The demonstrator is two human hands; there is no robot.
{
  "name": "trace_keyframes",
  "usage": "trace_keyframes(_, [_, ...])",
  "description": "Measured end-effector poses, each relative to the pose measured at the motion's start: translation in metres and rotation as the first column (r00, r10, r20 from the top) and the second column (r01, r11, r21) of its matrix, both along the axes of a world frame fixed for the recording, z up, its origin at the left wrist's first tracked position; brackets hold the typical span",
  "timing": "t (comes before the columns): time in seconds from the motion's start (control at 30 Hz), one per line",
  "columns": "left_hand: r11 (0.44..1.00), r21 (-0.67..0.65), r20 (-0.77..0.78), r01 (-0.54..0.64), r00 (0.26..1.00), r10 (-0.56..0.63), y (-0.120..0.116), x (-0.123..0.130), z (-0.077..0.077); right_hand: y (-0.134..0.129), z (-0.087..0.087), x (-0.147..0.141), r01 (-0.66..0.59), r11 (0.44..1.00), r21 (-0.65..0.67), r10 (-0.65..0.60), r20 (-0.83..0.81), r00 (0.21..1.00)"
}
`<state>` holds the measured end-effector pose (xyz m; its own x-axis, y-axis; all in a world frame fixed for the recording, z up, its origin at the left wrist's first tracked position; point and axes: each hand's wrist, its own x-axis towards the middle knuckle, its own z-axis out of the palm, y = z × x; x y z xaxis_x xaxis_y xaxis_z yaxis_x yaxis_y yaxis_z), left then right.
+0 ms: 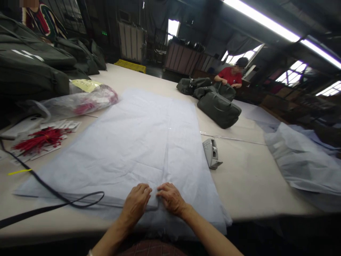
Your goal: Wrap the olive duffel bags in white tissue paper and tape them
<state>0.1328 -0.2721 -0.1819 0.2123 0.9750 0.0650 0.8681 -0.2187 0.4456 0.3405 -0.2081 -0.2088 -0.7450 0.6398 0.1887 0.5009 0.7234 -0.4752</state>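
Observation:
A large sheet of thin whitish translucent material (138, 138) lies over the table, with a folded edge near the front. Both hands are on its front part, fingertips close to each other. My left hand (138, 199) has its fingers curled together at the folded edge. My right hand (170, 197) rests just right of it, fingers bent and touching the sheet. Whether either hand pinches the material is too small to tell. Right of the sheet stands a grey tape dispenser (211, 153).
Dark green bags (29, 64) are piled at left, near a plastic bag (90, 99), red strings (44, 139) and a black strap (50, 192). More bags (220, 108) lie at back right by a person in red (230, 75). Translucent plastic (306, 160) covers the right side.

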Motion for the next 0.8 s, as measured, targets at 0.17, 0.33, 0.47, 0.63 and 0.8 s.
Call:
trace_keyframes(0.17, [0.980, -0.182, -0.200, 0.081, 0.973, -0.117, 0.021, 0.006, -0.021, 0.044, 0.028, 0.043, 0.314, 0.949, -0.039, -0.314, -0.240, 0.918])
trace_keyframes(0.33, [0.978, -0.197, -0.213, 0.073, 0.970, -0.115, 0.018, 0.004, -0.034, 0.120, 0.060, 0.159, 0.837, 0.477, -0.267, -0.866, -0.308, 0.395])
trace_keyframes(0.47, [0.989, -0.123, -0.182, 0.086, 0.977, -0.108, 0.010, -0.004, -0.059, 0.159, 0.071, 0.230, 0.900, 0.240, -0.363, -0.965, -0.188, 0.182])
trace_keyframes(0.63, [0.995, -0.002, -0.093, 0.096, 0.991, -0.095, 0.005, -0.018, -0.098, 0.183, 0.066, 0.253, 0.805, 0.122, -0.580, -0.987, 0.016, 0.162])
trace_keyframes(0.8, [0.999, -0.039, -0.041, 0.031, 0.999, -0.033, 0.005, -0.017, -0.097, 0.196, 0.062, 0.256, 0.714, -0.018, -0.700, -0.990, 0.112, 0.085])
